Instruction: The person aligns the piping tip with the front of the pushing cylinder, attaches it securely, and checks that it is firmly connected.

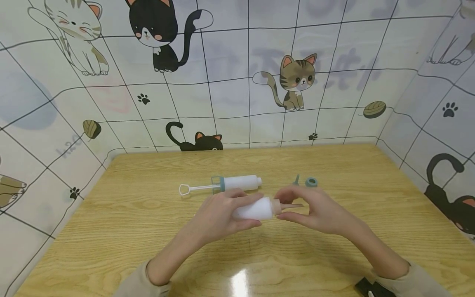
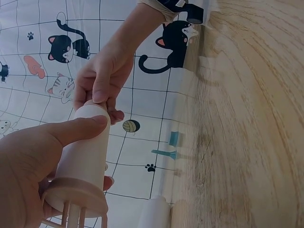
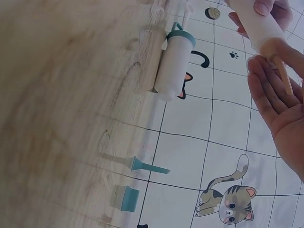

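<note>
Syringe [image 1: 259, 209] number one of two sits just below the centre of the head view, held above the wooden table [image 1: 111, 206] and lying nearly level, its tip toward the right of the frame. Its barrel is smooth, milky white and thick, so whatever is inside cannot be told. A beige collar [image 1: 276, 207] caps the front, and from it runs one slim, tapering beige nozzle [image 1: 291, 205]. At the other end, in the left wrist view, a round beige flange [image 2: 78, 197] shows with thin rods below it.

The left hand [image 1: 226, 212] grasps the barrel, thumb along one side and fingers wrapped round the other. The right hand [image 1: 315, 208] pinches the collar between thumb and fingers, with the nozzle pointing in toward the palm.

Near the middle of the head view lies the second syringe [image 1: 241, 182], white-barrelled too, with one green collar and a pulled-out white plunger ending in a loop; its contents cannot be made out either. Right of centre rest two loose green pieces: one small nozzle piece [image 1: 296, 180] and one ring [image 1: 311, 182], set apart.
</note>
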The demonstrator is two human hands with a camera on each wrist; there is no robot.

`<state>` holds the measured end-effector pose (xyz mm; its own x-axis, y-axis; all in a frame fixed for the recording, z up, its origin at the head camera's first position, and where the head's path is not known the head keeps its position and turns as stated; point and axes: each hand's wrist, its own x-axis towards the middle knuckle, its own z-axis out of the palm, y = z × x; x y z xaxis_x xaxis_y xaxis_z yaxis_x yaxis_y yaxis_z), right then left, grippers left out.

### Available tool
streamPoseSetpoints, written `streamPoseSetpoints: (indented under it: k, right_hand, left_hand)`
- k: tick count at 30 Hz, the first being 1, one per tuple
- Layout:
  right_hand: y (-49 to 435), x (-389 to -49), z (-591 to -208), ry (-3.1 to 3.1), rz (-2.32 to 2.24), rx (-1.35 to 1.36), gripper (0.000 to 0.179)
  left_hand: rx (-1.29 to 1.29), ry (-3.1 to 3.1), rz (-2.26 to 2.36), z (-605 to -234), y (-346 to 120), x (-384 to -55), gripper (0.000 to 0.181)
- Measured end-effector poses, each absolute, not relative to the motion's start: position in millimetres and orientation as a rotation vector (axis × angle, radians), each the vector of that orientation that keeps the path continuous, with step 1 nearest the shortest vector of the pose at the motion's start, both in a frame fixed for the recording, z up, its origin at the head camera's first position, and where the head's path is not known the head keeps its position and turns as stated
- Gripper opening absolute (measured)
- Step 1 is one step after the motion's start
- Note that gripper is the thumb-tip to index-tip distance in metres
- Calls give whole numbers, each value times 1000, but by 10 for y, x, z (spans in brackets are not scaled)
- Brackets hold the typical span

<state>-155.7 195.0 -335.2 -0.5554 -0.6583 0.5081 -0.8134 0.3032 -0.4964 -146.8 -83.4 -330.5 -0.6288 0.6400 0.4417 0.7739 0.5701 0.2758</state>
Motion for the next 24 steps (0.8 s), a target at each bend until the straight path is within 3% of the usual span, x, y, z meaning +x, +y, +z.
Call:
streamPoseSetpoints:
  k: [24]
  right_hand:
    - [1960, -1566, -3361, -2359, 1085, 1365, 25]
  left_hand:
    - [-1195, -2462, -619, -3307, -825, -1464, 53]
